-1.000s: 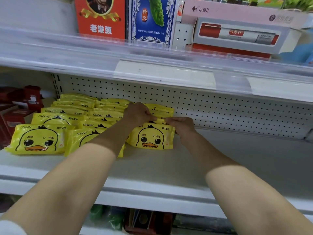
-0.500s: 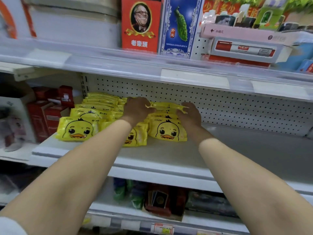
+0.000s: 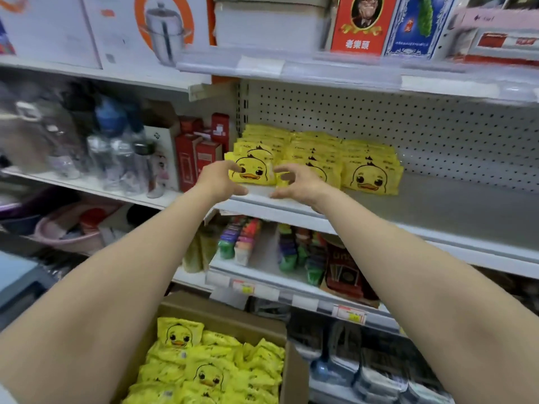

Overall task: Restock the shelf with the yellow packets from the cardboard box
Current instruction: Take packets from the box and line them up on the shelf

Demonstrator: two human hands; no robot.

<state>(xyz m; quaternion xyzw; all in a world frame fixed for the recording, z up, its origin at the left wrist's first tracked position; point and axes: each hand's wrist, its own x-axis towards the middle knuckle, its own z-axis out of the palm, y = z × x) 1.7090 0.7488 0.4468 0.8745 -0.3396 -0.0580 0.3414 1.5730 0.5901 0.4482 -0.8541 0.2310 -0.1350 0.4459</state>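
Three rows of yellow duck-face plastic packets [image 3: 370,176] lie on the white metal shelf [image 3: 437,208]; the brown cardboard box [image 3: 227,314] below holds many more to place. The left hand [image 3: 221,177] and right hand [image 3: 294,182] hover empty, fingers loose.

Both arms are long, smooth and bare all the way up. The left hand [image 3: 217,179] and right hand [image 3: 300,182] are bare too.

Shelf [image 3: 455,208] bare right of yellow packets [image 3: 370,173]; red boxes [image 3: 198,158] block left, upper shelf [image 3: 350,74] overhead.
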